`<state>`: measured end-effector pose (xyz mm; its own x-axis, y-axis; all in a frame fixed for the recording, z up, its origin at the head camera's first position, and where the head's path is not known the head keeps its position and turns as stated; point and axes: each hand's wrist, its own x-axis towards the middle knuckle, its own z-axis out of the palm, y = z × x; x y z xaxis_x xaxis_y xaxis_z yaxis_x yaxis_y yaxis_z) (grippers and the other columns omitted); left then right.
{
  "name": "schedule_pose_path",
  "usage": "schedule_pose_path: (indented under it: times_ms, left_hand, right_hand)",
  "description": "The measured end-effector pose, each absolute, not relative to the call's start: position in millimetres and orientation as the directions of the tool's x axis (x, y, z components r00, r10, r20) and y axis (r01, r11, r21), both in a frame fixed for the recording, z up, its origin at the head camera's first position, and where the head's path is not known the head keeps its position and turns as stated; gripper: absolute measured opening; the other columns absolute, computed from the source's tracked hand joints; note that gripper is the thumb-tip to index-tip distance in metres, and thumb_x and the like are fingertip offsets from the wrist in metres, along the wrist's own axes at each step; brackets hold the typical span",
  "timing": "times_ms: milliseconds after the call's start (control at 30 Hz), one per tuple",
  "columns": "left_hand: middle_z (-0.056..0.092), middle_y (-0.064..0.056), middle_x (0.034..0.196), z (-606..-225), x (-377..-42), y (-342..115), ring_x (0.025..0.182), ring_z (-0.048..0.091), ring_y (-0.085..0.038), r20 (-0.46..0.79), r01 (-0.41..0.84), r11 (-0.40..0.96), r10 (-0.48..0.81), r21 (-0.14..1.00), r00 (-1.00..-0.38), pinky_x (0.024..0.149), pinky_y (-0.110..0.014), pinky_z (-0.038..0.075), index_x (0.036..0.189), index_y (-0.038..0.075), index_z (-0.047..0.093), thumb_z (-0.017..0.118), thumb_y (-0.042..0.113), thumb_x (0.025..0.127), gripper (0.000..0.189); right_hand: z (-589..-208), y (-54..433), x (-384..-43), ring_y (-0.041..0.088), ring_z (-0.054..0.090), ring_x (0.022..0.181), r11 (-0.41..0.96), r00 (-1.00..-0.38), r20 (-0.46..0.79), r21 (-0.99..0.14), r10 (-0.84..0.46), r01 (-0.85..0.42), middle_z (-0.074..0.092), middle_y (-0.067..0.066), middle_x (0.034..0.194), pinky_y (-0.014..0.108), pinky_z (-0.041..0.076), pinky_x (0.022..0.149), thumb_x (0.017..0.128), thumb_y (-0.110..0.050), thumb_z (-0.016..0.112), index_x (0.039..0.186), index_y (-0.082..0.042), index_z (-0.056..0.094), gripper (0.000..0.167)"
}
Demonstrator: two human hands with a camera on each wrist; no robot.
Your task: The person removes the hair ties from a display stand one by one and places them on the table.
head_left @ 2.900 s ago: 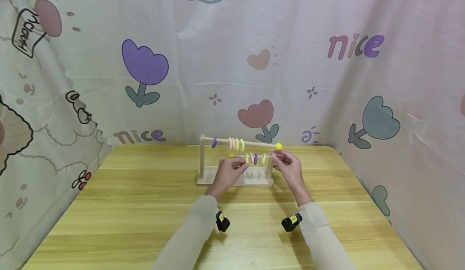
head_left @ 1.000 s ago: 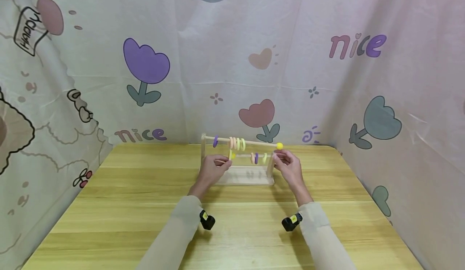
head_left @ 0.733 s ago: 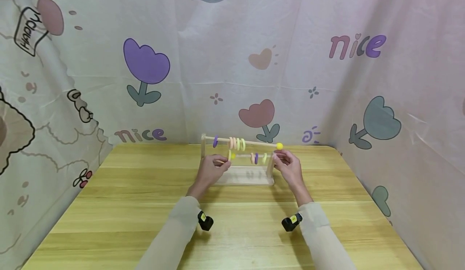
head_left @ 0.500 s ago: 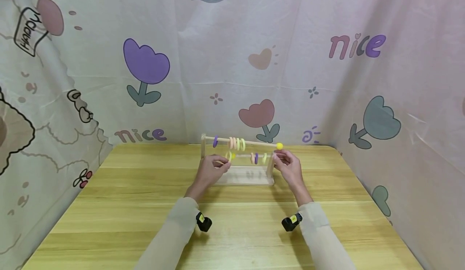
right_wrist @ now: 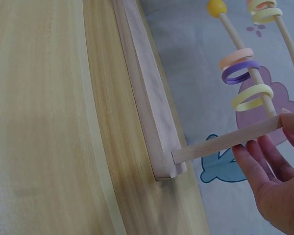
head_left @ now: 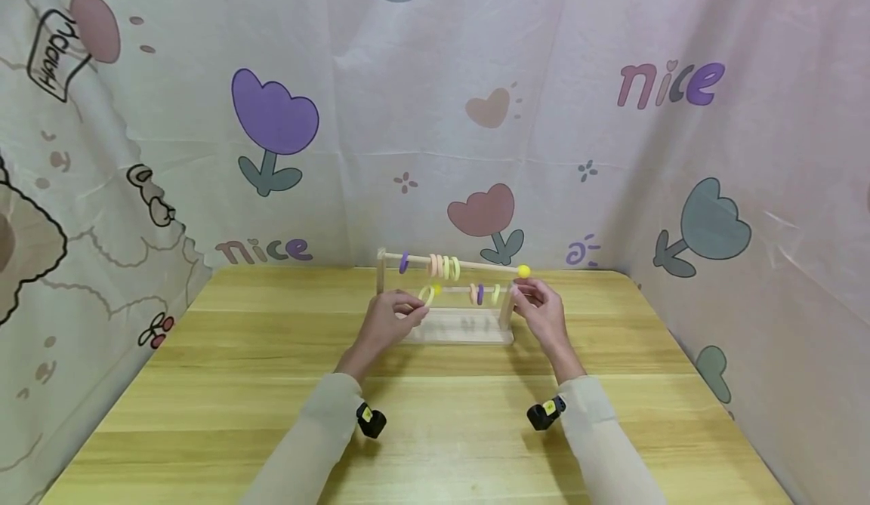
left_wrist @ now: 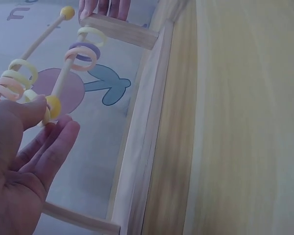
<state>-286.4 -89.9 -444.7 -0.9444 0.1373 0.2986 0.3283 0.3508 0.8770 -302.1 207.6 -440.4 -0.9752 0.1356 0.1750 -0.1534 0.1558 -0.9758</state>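
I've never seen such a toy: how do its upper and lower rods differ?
The upper rod joins the left post; the lower rod joins the right post. The upper rod's yellow ball is on its right end, the lower rod's yellow ball on its left. The upper rod carries five rings; the lower rod carries three rings, not counting the yellow ring pinched by the left hand. Both are plain pale wood.

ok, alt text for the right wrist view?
A right hand pinches the top of a wooden post, which rises from a wooden base on a table. A rod meeting the post there carries a yellow ring, a purple ring and a peach ring, and ends in a yellow ball; a second rod with rings is partly cropped.
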Motion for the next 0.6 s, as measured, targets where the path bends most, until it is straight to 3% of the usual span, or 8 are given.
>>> schedule_pose_path:
  times_ms: [267, 600]
  left_hand:
    - [0.074, -0.014, 0.101, -447, -278, -99, 0.088, 0.078, -0.026, 0.273, 0.325, 0.357, 0.188, 0.876, -0.943, 0.066, -0.024, 0.063, 0.097, 0.003, 0.08, 0.077, 0.011, 0.093, 0.009]
    - [0.074, -0.013, 0.104, -455, -267, -113, 0.089, 0.076, -0.024, 0.292, 0.368, 0.456, 0.231, 0.811, -0.928, 0.072, -0.025, 0.064, 0.095, 0.005, 0.08, 0.076, 0.011, 0.094, 0.007]
  right_hand:
    - [-443, 208, -304, 0.0, 0.066, 0.093, 0.176, -0.974, 0.181, -0.972, 0.135, -0.156, 0.064, 0.026, 0.13, 0.035, 0.063, 0.092, 0.102, -0.014, 0.065, 0.131, 0.001, 0.062, 0.033]
    - [-443, 208, -304, 0.005, 0.066, 0.096, 0.17, -0.974, 0.174, -0.974, 0.142, -0.15, 0.064, 0.024, 0.129, 0.03, 0.063, 0.09, 0.101, -0.012, 0.066, 0.132, 0.001, 0.061, 0.033]
